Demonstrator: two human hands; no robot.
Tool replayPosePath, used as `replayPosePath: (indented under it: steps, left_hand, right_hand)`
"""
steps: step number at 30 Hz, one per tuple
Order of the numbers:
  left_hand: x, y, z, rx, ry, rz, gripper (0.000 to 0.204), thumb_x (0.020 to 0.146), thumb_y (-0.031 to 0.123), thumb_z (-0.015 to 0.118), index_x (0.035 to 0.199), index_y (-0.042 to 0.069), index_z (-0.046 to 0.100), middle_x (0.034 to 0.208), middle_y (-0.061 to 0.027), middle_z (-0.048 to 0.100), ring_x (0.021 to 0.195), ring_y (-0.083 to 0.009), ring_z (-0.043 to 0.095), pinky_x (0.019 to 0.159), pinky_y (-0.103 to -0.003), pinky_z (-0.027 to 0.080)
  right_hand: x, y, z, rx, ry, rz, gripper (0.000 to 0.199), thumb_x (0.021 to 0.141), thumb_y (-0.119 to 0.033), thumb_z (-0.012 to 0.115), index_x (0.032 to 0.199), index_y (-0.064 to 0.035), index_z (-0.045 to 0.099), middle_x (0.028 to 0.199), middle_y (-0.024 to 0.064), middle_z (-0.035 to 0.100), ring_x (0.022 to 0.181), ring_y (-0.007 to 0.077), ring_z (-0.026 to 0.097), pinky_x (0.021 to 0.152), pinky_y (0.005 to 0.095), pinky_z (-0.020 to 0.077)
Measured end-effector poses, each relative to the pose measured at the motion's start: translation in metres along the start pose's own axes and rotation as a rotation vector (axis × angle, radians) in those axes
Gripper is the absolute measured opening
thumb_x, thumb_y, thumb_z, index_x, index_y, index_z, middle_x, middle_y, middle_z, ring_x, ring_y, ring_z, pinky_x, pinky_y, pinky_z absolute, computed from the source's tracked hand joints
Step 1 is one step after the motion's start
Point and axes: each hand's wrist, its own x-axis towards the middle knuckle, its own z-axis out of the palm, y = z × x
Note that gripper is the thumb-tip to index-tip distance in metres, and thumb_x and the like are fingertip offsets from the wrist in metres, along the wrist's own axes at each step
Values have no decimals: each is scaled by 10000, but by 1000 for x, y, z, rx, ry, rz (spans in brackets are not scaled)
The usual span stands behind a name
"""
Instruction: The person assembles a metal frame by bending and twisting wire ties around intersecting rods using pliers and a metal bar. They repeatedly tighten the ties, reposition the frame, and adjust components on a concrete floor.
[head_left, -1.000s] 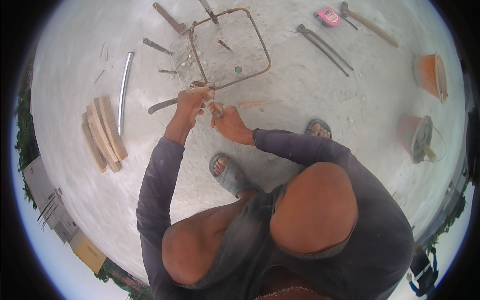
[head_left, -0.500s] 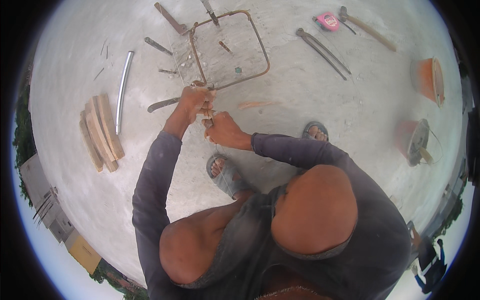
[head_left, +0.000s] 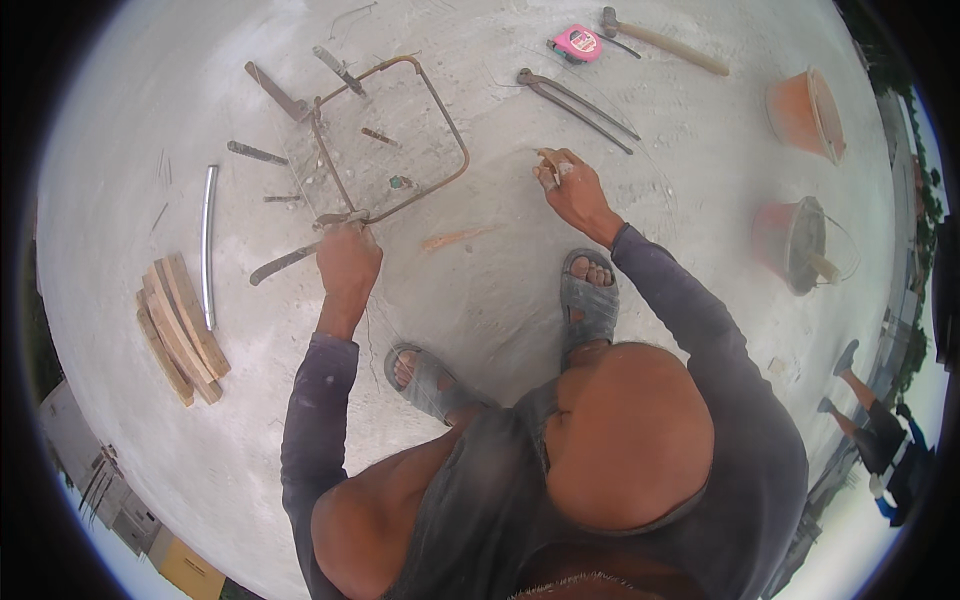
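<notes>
The pale floor carries everything; clock positions run from the middle of the view. The bent metal frame, a rounded square of brown rod, lies flat at eleven o'clock. An orange bucket stands at two, and a dull pinkish bucket with a wire handle just short of three. Wooden strips lie side by side near nine, with a silver tube just beside them. At one o'clock are a hammer and, nearer the middle, long-handled pincers. The left hand, toward ten, has its grip clenched at the frame's nearest corner; the knuckles hide what it grasps. The right hand, at one, is over the floor below the pincers, fingers part-curled; I cannot tell whether its grip grasps anything. A pink tape measure lies between twelve and one.
</notes>
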Motion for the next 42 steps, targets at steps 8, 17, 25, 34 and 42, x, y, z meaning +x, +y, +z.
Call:
replayPosePath:
  steps: [8, 17, 25, 34, 42]
  left_hand:
    - [-8, 15, 4, -419, 224, -185, 257, 928, 150, 618, 1102, -23, 693, 896, -207, 712, 743, -360, 706, 633, -484, 553]
    - [-20, -31, -20, -1788, -509, -762, 333, 995, 181, 640, 1280, 18, 583, 1090, -171, 674, 957, -290, 689, 836, -445, 589]
    - [-7, -44, 16, -1842, -499, -893, 186, 925, 8, 699, 1084, -72, 645, 998, -152, 674, 878, -286, 693, 832, -497, 623]
    - [-9, 1, 19, -367, -37, -445, 236, 827, 207, 753, 918, -3, 695, 925, -226, 741, 843, -368, 742, 763, -467, 588]
    - [-33, 12, 6, -920, 190, -485, 213, 923, 201, 680, 1013, 11, 718, 897, -164, 722, 763, -345, 716, 761, -455, 588]
  right_hand:
    - [76, 91, -35, -265, 232, -116, 464, 957, -197, 666, 1373, -12, 579, 1352, 253, 575, 1244, 427, 563, 1065, 485, 460]
    - [84, 88, -36, -292, 148, -90, 464, 951, -201, 695, 1356, 5, 601, 1344, 203, 590, 1253, 383, 580, 1054, 444, 480]
    - [99, 90, -42, -331, 90, -67, 507, 846, -132, 782, 1311, 12, 638, 1250, 198, 633, 1176, 363, 628, 1017, 427, 499]
    - [87, 105, -14, -225, 298, 63, 363, 798, -277, 837, 1090, -76, 758, 1075, 125, 646, 971, 348, 679, 861, 445, 536]
    - [59, 69, -15, -367, 362, -33, 360, 873, -343, 792, 1155, -122, 754, 1028, 105, 623, 835, 332, 690, 746, 455, 550]
